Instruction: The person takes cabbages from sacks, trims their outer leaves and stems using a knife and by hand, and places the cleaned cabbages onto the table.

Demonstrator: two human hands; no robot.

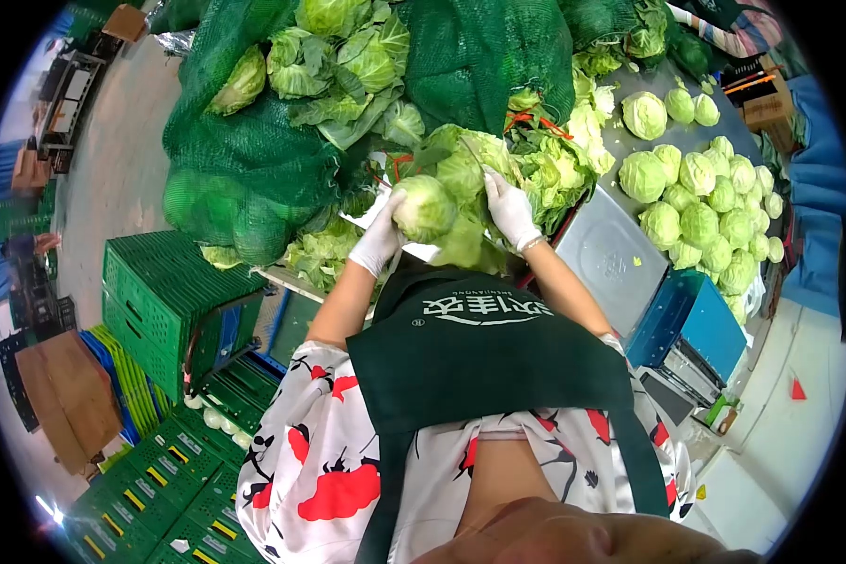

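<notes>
My left hand [380, 235], in a white glove, is closed around the side of a trimmed, pale green cabbage [425, 208] in front of my apron. My right hand [511, 211], also gloved, is just right of it with its fingers bent together. A thin, straight edge shows at its fingertips, too fine to name. Behind the held cabbage, close to both hands, is a larger leafy cabbage [456, 162]. Loose outer leaves [545, 176] lie to the right of my right hand, and more cabbage leaves [321, 252] lie below left of my left hand.
Green mesh sacks [484, 61] of cabbages stand ahead and left. Several trimmed cabbages [700, 224] are piled on the right of the table [620, 155]. A grey tray [611, 254] and blue box [691, 324] are nearer. Green crates [150, 305] stand left. Someone's sleeve [738, 33] is far right.
</notes>
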